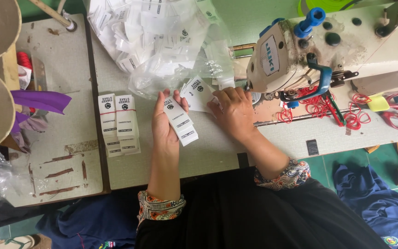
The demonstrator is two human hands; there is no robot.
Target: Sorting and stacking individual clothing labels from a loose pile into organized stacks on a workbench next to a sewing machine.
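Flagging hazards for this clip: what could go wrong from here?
1. The left hand holds a loose stack of labels; they might slide out and mix.
2. The right hand rests on more labels close to the sewing machine.
3. The open bag could spill onto the bundles.

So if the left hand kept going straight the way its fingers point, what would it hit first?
The left hand, holding a small stack of white labels, points up the table. It would likely first meet the clear plastic bag of loose labels, though height above the table is hard to judge.
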